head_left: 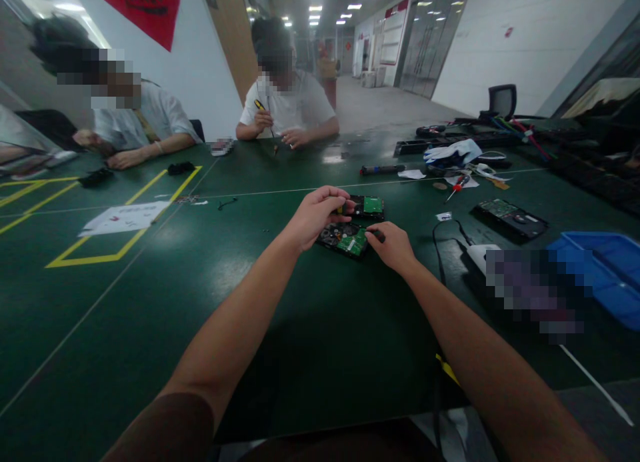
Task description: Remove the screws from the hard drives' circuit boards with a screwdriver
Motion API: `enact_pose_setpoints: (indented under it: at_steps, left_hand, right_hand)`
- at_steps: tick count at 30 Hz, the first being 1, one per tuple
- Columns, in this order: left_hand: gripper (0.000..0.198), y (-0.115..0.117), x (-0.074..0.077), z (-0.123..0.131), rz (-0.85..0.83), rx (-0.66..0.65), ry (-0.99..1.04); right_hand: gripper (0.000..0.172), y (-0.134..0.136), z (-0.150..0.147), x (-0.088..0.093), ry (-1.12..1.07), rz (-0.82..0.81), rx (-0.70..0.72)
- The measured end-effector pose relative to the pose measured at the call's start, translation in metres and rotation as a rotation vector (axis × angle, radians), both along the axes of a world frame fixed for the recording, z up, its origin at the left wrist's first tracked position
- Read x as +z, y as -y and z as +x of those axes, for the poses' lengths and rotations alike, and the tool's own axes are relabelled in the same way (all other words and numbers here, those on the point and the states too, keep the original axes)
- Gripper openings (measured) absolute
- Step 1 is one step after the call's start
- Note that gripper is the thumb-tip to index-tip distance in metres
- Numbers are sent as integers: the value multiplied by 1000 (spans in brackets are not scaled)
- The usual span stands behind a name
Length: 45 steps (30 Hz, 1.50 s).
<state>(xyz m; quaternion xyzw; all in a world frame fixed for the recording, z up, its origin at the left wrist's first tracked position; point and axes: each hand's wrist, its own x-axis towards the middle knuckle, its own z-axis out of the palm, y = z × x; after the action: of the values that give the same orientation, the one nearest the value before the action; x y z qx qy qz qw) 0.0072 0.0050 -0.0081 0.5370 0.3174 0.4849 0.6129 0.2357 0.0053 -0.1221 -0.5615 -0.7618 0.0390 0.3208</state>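
Two hard drives lie on the green table in front of me, circuit boards facing up. My left hand (324, 214) is over the nearer hard drive (344, 241), its fingers closed around something small with a bit of yellow showing, mostly hidden by the fingers. Low at that drive's right end, my right hand (394, 247) pinches a small dark piece (378, 235) whose kind I cannot make out. Just behind, the farther hard drive (373, 207) is partly covered by my left fingers.
On the right lie a third hard drive (510, 219), a red-handled screwdriver (457, 187), a cabled white device (483, 255) and a blue bin (605, 269). A black cylindrical tool (383, 170) lies farther back. Across the table sit co-workers, one holding a yellow-black screwdriver (261, 109).
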Motion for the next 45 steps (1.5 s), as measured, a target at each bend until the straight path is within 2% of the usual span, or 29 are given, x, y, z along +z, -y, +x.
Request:
enact_pose_setpoints:
  at_steps: [16, 25, 32, 37, 45]
  left_hand:
    - [11, 0, -2, 0, 72, 24, -54]
    - [13, 6, 4, 0, 95, 39, -131]
    - [14, 4, 4, -1, 36, 28, -58]
    - [5, 4, 4, -2, 20, -5, -19]
    - [15, 4, 5, 0, 4, 7, 12]
  right_hand:
    - [28, -2, 0, -3, -9, -52, -69]
    - [30, -5, 2, -7, -20, -113, -92]
    - [29, -4, 2, -6, -22, -149, -90]
    - [31, -2, 1, -3, -23, -161, -84]
    - [33, -3, 3, -6, -41, -157, -70]
